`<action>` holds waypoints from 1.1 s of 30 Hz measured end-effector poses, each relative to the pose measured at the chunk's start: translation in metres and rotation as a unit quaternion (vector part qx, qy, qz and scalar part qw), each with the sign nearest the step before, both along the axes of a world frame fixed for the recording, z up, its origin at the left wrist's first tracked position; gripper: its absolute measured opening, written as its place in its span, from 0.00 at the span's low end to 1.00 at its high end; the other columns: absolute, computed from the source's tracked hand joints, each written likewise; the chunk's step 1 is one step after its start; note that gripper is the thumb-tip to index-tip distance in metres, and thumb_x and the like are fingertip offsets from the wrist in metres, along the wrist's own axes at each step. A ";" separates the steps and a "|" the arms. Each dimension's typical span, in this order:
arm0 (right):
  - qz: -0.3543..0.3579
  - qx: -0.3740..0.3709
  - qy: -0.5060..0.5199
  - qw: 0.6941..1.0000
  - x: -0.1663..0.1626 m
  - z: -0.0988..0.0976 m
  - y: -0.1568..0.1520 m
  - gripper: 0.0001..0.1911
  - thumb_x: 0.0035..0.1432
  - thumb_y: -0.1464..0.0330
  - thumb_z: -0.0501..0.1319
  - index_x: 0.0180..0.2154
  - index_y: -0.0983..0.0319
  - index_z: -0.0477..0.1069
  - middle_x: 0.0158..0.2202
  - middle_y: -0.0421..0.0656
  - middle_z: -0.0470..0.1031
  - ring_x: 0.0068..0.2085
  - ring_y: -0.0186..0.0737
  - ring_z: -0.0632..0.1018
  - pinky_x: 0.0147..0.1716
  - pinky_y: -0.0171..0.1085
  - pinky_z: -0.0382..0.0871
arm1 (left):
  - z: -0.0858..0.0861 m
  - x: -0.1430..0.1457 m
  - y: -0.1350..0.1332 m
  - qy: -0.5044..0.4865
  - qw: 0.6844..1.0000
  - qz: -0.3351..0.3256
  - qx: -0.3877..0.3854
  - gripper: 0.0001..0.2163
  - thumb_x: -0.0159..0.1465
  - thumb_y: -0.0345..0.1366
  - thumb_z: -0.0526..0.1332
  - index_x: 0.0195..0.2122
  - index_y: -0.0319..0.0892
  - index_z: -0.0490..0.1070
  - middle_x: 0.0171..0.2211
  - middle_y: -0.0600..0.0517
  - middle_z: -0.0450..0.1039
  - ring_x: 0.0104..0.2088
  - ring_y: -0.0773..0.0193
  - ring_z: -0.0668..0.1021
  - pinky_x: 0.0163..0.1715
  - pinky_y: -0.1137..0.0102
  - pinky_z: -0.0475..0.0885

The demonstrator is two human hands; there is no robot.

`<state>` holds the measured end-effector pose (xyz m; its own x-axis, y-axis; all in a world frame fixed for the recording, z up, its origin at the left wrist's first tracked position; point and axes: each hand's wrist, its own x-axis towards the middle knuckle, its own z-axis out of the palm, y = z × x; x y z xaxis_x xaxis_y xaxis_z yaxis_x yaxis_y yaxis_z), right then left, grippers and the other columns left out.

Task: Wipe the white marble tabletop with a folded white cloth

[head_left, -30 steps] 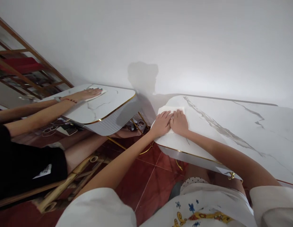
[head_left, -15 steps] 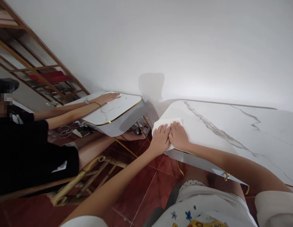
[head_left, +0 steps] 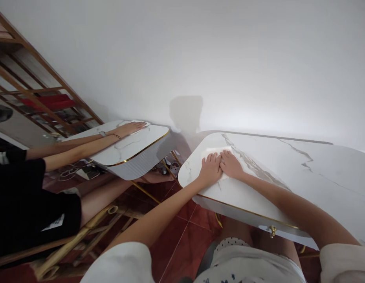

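Note:
My left hand point(head_left: 210, 169) lies flat on a white cloth point(head_left: 214, 149), fingers stretched out. Close beside it, my right hand point(head_left: 231, 165) also presses down with open fingers, and the two hands touch. Under them the cloth rests on the left part of a white marble-patterned table point(head_left: 288, 169) with a gold-edged front. The hands hide most of the cloth. A gold knob point(head_left: 272, 231) shows on the table's front, below my right forearm.
At the left, a co-worker's hand point(head_left: 132, 127) lies on a white cloth atop a similar table point(head_left: 126, 147). A bamboo chair point(head_left: 96, 220) stands beneath that person. Behind are a wooden shelf point(head_left: 26, 92) and the white wall point(head_left: 244, 70). Red floor tiles point(head_left: 182, 236) show between the tables.
My hands and the cloth have slid from the table's left front corner inward and to the right, across the top. The view has shifted slightly. The co-worker's hand stays on its table.

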<state>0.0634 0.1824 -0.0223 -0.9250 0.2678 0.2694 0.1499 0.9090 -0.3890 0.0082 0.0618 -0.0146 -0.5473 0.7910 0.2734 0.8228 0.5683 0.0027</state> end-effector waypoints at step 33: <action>-0.098 0.052 0.012 0.994 -0.124 0.005 0.132 0.26 0.67 0.69 0.44 0.62 0.73 0.59 0.64 0.55 0.60 0.65 0.47 0.61 0.63 0.46 0.53 | -0.003 -0.150 0.151 0.002 0.992 -0.103 0.069 0.20 0.66 0.37 0.48 0.59 0.42 0.63 0.61 0.43 0.63 0.59 0.52 0.64 0.56 0.55 0.60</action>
<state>-0.0603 0.3141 -0.0175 -0.8511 0.4112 0.3265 0.3195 0.8991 -0.2993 -0.1416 0.2130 -0.0178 -0.3761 0.8413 0.3884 0.9218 0.3823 0.0646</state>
